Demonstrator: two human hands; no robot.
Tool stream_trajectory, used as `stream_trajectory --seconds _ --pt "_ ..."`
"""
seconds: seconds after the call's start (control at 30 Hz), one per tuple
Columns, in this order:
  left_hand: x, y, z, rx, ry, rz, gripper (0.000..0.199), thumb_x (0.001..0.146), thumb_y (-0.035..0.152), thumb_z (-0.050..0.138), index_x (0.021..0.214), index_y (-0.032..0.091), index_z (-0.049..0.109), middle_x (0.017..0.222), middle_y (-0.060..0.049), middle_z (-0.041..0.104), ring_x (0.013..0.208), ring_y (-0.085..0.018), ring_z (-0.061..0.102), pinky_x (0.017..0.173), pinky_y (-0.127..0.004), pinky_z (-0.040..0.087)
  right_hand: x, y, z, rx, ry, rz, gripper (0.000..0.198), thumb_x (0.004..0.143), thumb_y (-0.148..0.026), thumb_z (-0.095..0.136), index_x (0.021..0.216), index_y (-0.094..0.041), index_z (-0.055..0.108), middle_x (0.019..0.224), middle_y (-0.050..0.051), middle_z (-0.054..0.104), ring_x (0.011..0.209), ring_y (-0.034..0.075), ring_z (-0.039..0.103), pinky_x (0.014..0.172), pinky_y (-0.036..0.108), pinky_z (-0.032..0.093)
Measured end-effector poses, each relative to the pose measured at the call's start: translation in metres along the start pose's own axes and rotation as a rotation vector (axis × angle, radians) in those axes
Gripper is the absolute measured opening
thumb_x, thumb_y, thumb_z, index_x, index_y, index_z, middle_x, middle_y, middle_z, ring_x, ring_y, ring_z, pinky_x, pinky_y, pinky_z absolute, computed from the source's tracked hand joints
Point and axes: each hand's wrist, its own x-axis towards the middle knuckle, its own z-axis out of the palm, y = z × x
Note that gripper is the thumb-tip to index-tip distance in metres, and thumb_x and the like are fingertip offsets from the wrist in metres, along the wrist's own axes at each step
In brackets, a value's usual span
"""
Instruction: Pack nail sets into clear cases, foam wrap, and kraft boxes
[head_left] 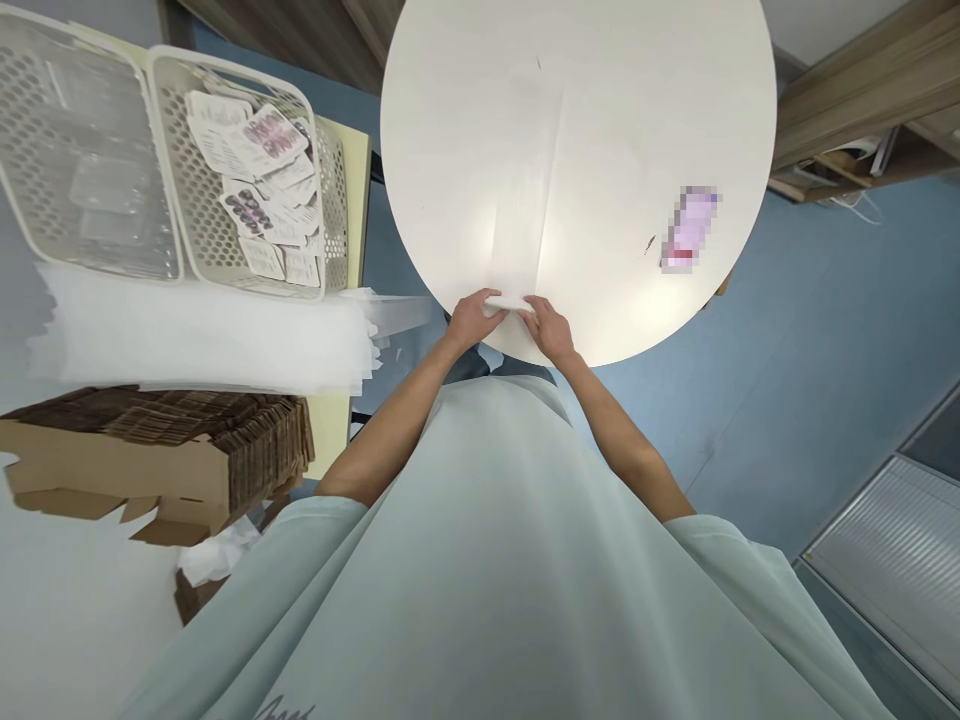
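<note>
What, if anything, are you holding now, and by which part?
A thin, translucent white sheet, held by its near end, which looks folded or rolled: the left grip pinches the left side, the right grip the right.

Round white table (622, 130) above blue floor (832, 320)

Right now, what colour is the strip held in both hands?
The strip is whitish and translucent, best seen in the head view.

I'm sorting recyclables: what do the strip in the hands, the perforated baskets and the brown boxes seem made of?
Strip: perhaps thin, smooth plastic film or foam, looking translucent. Perforated baskets: likely moulded plastic, satin, with regular holes. Brown boxes: apparently cardboard, matte, with folding flaps.
</note>
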Motion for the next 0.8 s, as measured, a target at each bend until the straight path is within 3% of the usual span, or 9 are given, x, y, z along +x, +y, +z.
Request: stream_trajectory --seconds 0.17,0.3,0.4,0.5,0.57,0.67,0.8 --pt "0.018 0.002 -0.003 -0.036 0.058 -0.129 0.027 0.098 0.048 0.078 0.104 0.022 0.075 0.114 -0.011 0.085 0.113 -0.033 0.078 0.106 -0.045 0.062 0.024 -0.003 -0.012 0.079 0.06 0.056 0.071 0.119 -0.075 0.032 0.139 -0.021 0.074 0.137 0.016 0.077 0.107 0.029 0.08 0.098 0.044 0.066" --pt "0.033 -0.001 0.002 0.013 0.067 -0.174 0.021 0.1 0.04 0.077 0.094 0.023 0.068 0.108 -0.011 0.082 0.109 -0.031 0.076 0.102 -0.044 0.062 0.04 0.002 -0.014 0.046 0.053 0.125 0.059 0.12 -0.068 0.042 0.127 -0.02 0.075 0.131 0.016 0.076 0.099 0.028 0.078 0.096 0.045 0.066" --pt "0.041 -0.003 0.009 0.099 0.095 -0.2 0.019 0.101 0.038 0.075 0.109 0.021 0.072 0.114 -0.013 0.08 0.112 -0.034 0.076 0.106 -0.05 0.062 0.047 0.003 -0.011 -0.007 0.038 0.226 0.048 0.119 -0.058 0.049 0.133 -0.019 0.073 0.132 0.017 0.076 0.104 0.031 0.078 0.099 0.05 0.067" --pt "0.045 0.001 0.012 0.142 0.188 -0.143 0.054 0.101 0.042 0.076 0.149 0.019 0.064 0.146 -0.021 0.072 0.137 -0.042 0.07 0.118 -0.059 0.057 0.051 -0.003 -0.007 -0.039 0.097 0.242 0.054 0.12 -0.05 0.045 0.159 -0.017 0.06 0.148 0.023 0.07 0.13 0.037 0.074 0.109 0.057 0.066" --pt "0.047 0.006 0.011 0.194 0.172 -0.03 0.075 0.103 0.046 0.073 0.169 0.019 0.049 0.171 -0.026 0.055 0.16 -0.047 0.053 0.13 -0.065 0.047 0.054 -0.008 -0.006 -0.064 0.136 0.146 0.058 0.12 -0.044 0.043 0.171 -0.016 0.05 0.165 0.025 0.06 0.153 0.04 0.061 0.123 0.063 0.059" --pt "0.051 0.012 0.007 0.274 0.009 0.15 0.072 0.109 0.039 0.057 0.176 0.016 0.044 0.185 -0.024 0.041 0.176 -0.043 0.033 0.142 -0.064 0.031 0.059 -0.014 -0.009 -0.095 0.072 -0.036 0.056 0.121 -0.033 0.04 0.175 -0.02 0.049 0.18 0.018 0.05 0.173 0.034 0.041 0.14 0.064 0.041" --pt "0.055 0.01 0.001 0.287 -0.104 0.246 0.066 0.108 0.02 0.038 0.172 0.008 0.051 0.184 -0.022 0.046 0.176 -0.036 0.037 0.145 -0.059 0.028 0.063 -0.012 -0.015 -0.115 -0.055 -0.119 0.056 0.117 -0.019 0.041 0.172 -0.016 0.053 0.184 0.016 0.048 0.176 0.028 0.039 0.144 0.056 0.036"
